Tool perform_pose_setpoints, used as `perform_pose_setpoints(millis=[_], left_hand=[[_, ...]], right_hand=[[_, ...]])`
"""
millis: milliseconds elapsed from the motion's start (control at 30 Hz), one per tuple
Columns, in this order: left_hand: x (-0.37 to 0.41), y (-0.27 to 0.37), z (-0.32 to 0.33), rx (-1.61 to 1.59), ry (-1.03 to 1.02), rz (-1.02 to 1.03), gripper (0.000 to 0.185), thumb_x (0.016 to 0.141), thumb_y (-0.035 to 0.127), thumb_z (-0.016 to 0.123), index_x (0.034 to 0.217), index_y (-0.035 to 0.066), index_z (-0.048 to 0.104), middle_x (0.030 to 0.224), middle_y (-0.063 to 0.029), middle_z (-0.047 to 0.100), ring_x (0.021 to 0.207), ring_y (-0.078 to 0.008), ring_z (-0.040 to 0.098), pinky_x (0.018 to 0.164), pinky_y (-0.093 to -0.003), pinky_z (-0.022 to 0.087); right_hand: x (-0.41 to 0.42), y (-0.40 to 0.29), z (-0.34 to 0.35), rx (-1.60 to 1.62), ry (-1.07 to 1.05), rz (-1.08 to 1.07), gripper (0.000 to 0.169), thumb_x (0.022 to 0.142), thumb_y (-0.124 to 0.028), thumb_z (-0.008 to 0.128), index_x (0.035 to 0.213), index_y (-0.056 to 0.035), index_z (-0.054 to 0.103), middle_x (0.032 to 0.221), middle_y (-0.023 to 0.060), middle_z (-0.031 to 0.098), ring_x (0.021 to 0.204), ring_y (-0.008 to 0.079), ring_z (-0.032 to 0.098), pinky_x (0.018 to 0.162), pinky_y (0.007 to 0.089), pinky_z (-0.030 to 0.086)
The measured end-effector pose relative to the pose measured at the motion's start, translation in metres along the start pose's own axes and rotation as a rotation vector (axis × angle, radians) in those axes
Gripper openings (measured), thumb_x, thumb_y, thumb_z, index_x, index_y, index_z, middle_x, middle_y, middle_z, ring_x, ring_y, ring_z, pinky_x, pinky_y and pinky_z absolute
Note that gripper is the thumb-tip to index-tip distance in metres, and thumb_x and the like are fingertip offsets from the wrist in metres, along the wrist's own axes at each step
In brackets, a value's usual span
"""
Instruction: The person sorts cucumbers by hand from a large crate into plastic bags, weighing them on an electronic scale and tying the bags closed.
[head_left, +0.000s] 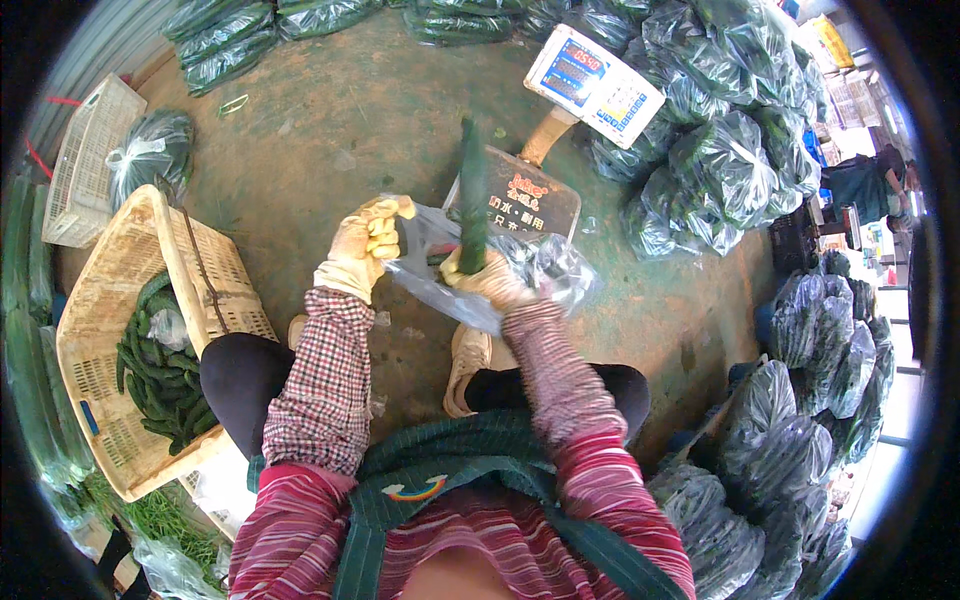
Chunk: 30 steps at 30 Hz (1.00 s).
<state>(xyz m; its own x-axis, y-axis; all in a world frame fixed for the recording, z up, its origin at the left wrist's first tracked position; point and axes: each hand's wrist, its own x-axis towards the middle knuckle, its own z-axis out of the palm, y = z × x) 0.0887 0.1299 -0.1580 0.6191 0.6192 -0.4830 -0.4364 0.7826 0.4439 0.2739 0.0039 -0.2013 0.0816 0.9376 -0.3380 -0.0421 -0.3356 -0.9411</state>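
My left hand (379, 232), in a yellowish work glove, grips the edge of a clear plastic bag (442, 296) and holds its mouth apart. In my gloved right hand (484, 277) is a long green cucumber (472, 199), upright and slightly blurred, at the bag's opening. The bag's bulging far part lies to the right of that hand; what it holds is hard to make out. Just beyond the bag stands a digital platform scale, its dark platform (536, 195) partly hidden and its lit display head (595, 84) tilted on a post. A tipped yellowish plastic crate (169, 225) with cucumbers (161, 367) is at my left.
Filled plastic bags (720, 172) are heaped at the right, with more (750, 465) nearer me. Wrapped bundles of long green vegetables (232, 45) line the far side. A pale crate (86, 172) and a tied bag (154, 161) stand far left. A person (862, 184) is at the right edge.
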Motion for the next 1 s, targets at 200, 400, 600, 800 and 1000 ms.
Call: perform_pose_setpoints(millis=[200,400,600,800,1000], left_hand=[[-0.004,0.034,-0.023,0.017,0.017,0.193,0.013,0.086,0.008,0.053,0.094,-0.002,0.059,0.063,0.0001,0.05,0.039,-0.0029,0.031,0.032,-0.017,0.024],[-0.005,0.03,-0.028,0.034,0.129,0.308,0.01,0.085,0.006,0.055,0.09,-0.001,0.06,0.068,-0.0029,0.055,0.038,-0.003,0.031,0.032,-0.0176,0.022],[0.009,0.058,0.03,0.069,0.008,0.241,0.012,0.083,0.008,0.055,0.086,-0.003,0.061,0.067,-0.0074,0.057,0.037,-0.0059,0.03,0.033,-0.0191,0.022],[0.019,0.091,0.113,0.366,0.034,0.316,0.02,0.087,0.009,0.043,0.089,-0.004,0.058,0.072,-0.0123,0.06,0.038,-0.0051,0.032,0.032,-0.0186,0.025],[0.023,0.062,0.077,0.801,0.251,0.336,0.012,0.076,0.008,0.053,0.075,0.001,0.062,0.065,-0.0068,0.06,0.041,-0.0122,0.04,0.037,-0.0262,0.034]], right_hand=[[-0.008,0.089,-0.023,-1.296,-0.389,0.171,0.036,0.082,-0.023,0.052,0.115,-0.0106,0.06,0.117,0.018,0.057,0.11,0.0308,0.055,0.093,0.0377,0.042],[-0.017,0.013,-0.067,-1.609,-0.11,0.45,0.035,0.082,-0.028,0.054,0.11,-0.0087,0.063,0.115,0.0137,0.061,0.106,0.0272,0.058,0.09,0.0389,0.045],[-0.059,-0.136,-0.138,-2.036,0.214,0.522,0.025,0.081,-0.02,0.053,0.098,-0.0088,0.068,0.098,0.0104,0.068,0.091,0.0245,0.065,0.072,0.0394,0.052],[-0.098,-0.219,-0.208,-2.528,0.814,0.076,0.027,0.083,-0.028,0.054,0.093,-0.0043,0.062,0.086,0.0101,0.065,0.075,0.0227,0.064,0.061,0.0369,0.052],[-0.093,-0.221,-0.158,-2.236,0.614,0.11,0.046,0.079,-0.041,0.059,0.108,-0.0051,0.057,0.091,0.0105,0.063,0.084,0.0264,0.063,0.068,0.0369,0.051]])
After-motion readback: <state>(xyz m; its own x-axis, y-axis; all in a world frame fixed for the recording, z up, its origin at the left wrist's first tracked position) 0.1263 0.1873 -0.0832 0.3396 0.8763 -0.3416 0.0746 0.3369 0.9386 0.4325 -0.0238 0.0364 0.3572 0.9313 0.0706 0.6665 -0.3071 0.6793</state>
